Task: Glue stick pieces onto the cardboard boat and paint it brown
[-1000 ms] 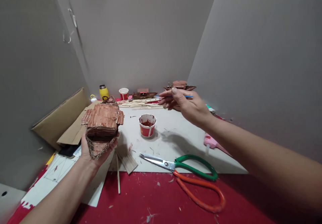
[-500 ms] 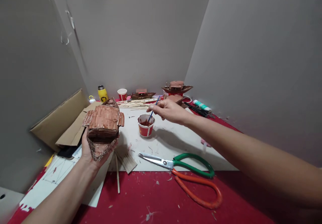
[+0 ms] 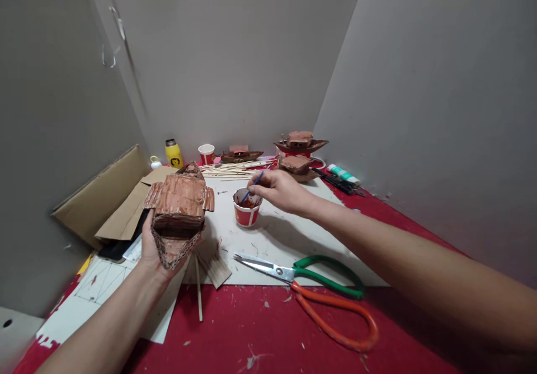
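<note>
Corrugated boat model point(image 3: 180, 196): red-brown, roofed, held up at left. Blue brush point(image 3: 245, 197): slanted, tip inside red-and-white cup point(image 3: 246, 216) with red-brown paint point(image 3: 250, 202).

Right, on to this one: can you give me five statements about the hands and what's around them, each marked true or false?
1. The left hand holds a brown model boat. True.
2. The right hand is holding nothing. False: it holds a thin blue stick.
3. The stick's lower end is inside a red paper cup. True.
4. The scissors lie nearer the viewer than that cup. True.
5. Both handles of the scissors are green. False: one is green, the other orange.
</note>
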{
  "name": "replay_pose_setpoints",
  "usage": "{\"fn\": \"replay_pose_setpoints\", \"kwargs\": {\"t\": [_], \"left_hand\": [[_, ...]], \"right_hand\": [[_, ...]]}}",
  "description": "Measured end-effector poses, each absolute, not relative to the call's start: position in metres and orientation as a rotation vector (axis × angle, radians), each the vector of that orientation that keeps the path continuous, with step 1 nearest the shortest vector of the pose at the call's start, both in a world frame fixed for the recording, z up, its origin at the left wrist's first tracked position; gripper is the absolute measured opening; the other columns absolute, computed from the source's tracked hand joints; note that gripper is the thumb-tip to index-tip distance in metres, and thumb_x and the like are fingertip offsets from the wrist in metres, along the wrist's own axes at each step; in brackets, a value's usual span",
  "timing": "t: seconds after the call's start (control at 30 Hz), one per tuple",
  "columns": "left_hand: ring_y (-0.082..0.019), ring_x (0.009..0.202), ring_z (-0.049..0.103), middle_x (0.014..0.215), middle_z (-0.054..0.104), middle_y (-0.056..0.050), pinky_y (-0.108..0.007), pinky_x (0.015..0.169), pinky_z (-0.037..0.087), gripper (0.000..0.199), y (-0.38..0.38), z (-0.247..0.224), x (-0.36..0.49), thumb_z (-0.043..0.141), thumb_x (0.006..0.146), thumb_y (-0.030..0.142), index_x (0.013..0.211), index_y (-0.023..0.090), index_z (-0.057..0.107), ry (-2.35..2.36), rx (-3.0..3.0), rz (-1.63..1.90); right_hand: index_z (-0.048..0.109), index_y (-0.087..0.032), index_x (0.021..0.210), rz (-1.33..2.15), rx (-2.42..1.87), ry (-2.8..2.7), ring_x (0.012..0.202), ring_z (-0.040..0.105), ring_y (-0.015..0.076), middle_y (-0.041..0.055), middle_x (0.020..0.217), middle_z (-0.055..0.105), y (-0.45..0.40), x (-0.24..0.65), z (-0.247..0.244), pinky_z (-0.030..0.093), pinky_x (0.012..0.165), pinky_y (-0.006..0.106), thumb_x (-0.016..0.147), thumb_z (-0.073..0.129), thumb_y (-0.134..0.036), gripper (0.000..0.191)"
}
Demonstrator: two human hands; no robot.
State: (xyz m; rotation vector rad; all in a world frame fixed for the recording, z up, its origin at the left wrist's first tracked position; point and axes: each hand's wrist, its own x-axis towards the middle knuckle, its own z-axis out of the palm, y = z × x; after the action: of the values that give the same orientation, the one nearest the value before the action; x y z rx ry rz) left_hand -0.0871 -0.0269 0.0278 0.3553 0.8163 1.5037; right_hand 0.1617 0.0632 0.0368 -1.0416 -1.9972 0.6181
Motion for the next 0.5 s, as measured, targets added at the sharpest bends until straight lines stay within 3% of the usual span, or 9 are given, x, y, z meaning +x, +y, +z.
{"fn": "replay_pose_setpoints", "kwargs": {"t": [0.2,0.5], "left_hand": [[-0.027,0.057,0.072,0.072,0.076,-0.01,-0.041,0.048,0.06,0.043,-0.027,0.029,-0.086,0.032,0.097,0.034,0.11,0.016,0.069,0.826,0.303,1.504],[-0.027,0.058,0.072,0.073,0.076,-0.012,-0.041,0.048,0.06,0.04,-0.027,0.025,-0.087,0.035,0.095,0.032,0.111,0.015,0.068,0.821,0.314,1.471]], "right_hand": [[0.064,-0.018,0.076,0.512,-1.019,-1.929,0.068,0.061,0.0167,0.0029,0.072,0.068,0.056,0.182,0.053,0.047,0.067,0.03,0.083,0.058,-0.032,0.016],[0.062,-0.019,0.081,0.361,-0.984,-1.785,0.06,0.054,0.0139,0.0028,0.072,0.066,0.041,0.188,0.041,0.042,0.058,0.028,0.088,0.056,-0.036,0.019]]}}
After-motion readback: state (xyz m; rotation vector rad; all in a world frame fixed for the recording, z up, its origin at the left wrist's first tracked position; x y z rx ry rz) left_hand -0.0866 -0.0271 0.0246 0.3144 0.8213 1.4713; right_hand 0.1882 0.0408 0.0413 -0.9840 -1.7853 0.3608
